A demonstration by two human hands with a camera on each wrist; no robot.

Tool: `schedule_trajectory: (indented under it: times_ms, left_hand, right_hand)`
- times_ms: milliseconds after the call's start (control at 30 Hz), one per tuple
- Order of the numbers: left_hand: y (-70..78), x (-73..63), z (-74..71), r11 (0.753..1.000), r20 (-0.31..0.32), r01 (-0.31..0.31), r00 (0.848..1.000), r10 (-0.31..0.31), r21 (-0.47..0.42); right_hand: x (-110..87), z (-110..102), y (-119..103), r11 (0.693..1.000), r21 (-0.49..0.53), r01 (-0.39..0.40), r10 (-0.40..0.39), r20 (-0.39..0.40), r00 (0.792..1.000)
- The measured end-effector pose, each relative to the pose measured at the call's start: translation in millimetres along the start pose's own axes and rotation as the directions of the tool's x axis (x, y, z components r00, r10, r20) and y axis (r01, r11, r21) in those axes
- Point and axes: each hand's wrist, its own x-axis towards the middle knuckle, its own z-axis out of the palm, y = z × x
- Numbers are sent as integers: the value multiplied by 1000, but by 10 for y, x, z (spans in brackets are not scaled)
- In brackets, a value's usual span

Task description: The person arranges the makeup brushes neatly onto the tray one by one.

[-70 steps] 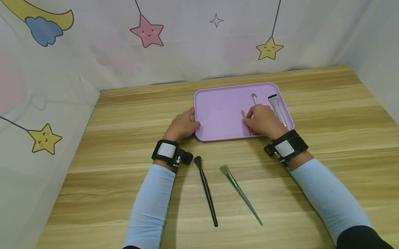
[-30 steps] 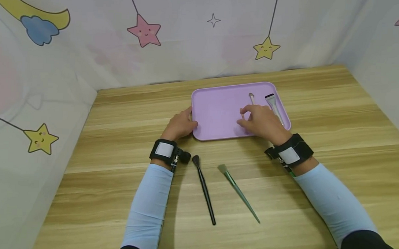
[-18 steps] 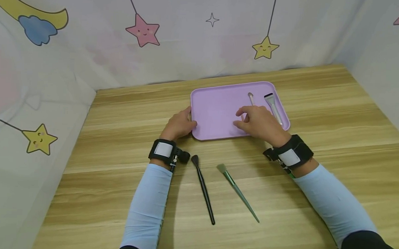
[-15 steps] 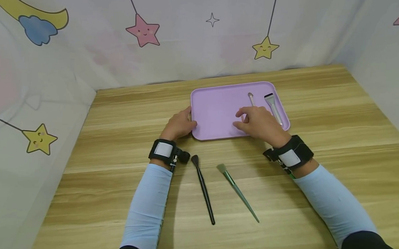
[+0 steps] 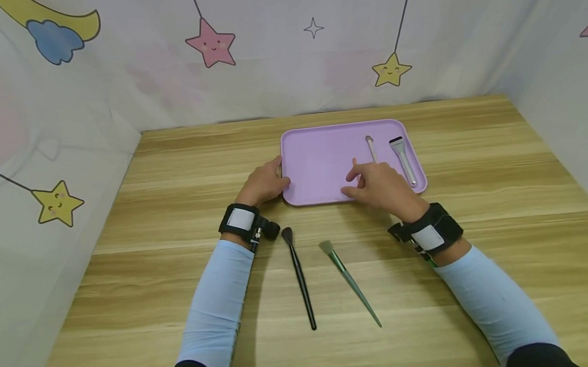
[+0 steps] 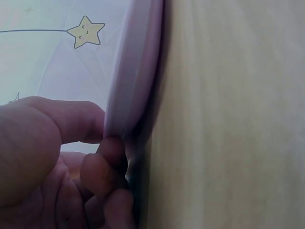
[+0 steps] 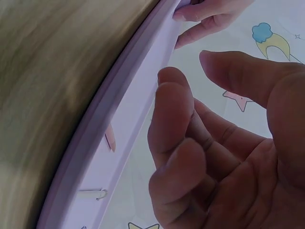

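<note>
In the head view my left hand holds the near left corner of a lilac tray. Thumb and fingers pinch the tray's rim in the left wrist view. Over the tray's near right part is my right hand, thumb and forefinger apart, nothing between them. Partly hidden under it lies a thin stick-like piece with an orange-pink tip, which also shows as a pinkish end in the right wrist view. Beside it lie a small white-handled makeup brush and a flat silver makeup brush with dark bristles.
On the wooden table, nearer than the tray, lie a black makeup brush and a green makeup brush, side by side and slanted. A white curtain printed with stars stands behind the table's far edge.
My right hand has let go of the thin orange-pink piece, its fingers have parted, and it has drawn back slightly toward the near rim. The left hand keeps its hold on the tray.
</note>
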Motion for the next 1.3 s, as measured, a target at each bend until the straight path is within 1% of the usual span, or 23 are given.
schedule_trajectory:
  times_ms: [167, 400, 600, 967, 1300]
  left_hand:
    - [6, -2, -1, 1000, -1, 2, 1000, -2, -5]
    - [4, -11, -7, 1000, -2, -11, 1000, 11, -24]
    - [-6, -8, 1, 1000, 1, -8, 1000, 8, -24]
    - [-15, 9, 5, 999, -7, -25, 1000, 25, -24]
    - [-12, 5, 11, 1000, -6, -7, 1000, 7, -20]
  right_hand:
    - [-38, -2, -6, 1000, -7, 5, -5, 15, 1000]
    - [-61, -7, -8, 999, -20, 46, -45, 26, 999]
    - [-70, 3, -10, 998, -22, 52, -51, 40, 998]
    - [-97, 18, -19, 997, -18, 72, -71, 69, 995]
    - [-121, 31, -50, 995, -34, 93, -89, 103, 991]
